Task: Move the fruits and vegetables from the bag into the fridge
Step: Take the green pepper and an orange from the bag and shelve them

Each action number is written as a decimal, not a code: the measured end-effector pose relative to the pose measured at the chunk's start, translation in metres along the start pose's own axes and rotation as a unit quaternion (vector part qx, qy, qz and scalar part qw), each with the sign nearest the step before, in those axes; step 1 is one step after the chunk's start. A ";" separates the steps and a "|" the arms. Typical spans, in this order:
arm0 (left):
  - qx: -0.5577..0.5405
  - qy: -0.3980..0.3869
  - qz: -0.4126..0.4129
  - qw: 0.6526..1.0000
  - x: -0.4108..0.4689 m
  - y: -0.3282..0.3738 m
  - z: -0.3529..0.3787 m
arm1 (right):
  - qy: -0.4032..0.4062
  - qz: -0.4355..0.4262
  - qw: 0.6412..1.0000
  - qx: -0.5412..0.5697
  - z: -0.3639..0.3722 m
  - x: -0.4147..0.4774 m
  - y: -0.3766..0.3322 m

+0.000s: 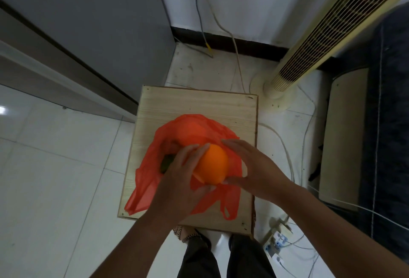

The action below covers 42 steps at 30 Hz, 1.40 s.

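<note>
holding orange [211, 164] in left hand [177, 182], over bag [190, 130]

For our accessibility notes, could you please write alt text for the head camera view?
A person's left hand grips an orange over an orange plastic bag, the right hand, fingers straight, beside the fruit. The bag lies on a wooden table, a dark green item inside it; a grey fridge, shut, stands at left.
</note>
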State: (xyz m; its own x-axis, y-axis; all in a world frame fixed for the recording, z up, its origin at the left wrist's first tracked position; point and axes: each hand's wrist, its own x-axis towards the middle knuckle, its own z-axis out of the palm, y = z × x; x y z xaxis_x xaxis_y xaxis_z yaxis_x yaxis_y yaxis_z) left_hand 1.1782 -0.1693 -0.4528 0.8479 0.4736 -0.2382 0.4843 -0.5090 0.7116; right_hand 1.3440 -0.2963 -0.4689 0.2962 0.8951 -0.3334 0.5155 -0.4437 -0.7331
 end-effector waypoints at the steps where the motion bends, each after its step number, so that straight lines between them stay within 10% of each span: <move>1: -0.018 -0.001 -0.008 1.000 -0.003 0.001 -0.007 | -0.015 -0.003 1.000 0.014 -0.001 0.001 -0.008; 9: -0.036 -0.036 -0.023 0.998 -0.017 -0.007 -0.040 | -0.065 0.027 0.991 0.116 0.004 0.009 -0.042; 22: -0.013 0.025 -0.110 0.993 -0.032 -0.059 -0.047 | 0.167 0.073 0.977 0.109 0.042 0.079 -0.058; 42: 0.122 0.049 -0.087 0.987 0.006 -0.090 -0.010 | 0.226 0.108 0.956 0.153 0.045 0.084 -0.040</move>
State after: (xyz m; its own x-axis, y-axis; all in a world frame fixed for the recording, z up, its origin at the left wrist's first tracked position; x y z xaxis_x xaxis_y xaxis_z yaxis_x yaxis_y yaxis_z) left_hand 1.1376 -0.1134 -0.5117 0.7277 0.6308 -0.2694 0.6689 -0.5655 0.4825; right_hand 1.3121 -0.2016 -0.4947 0.7216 0.6426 -0.2575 0.1641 -0.5201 -0.8382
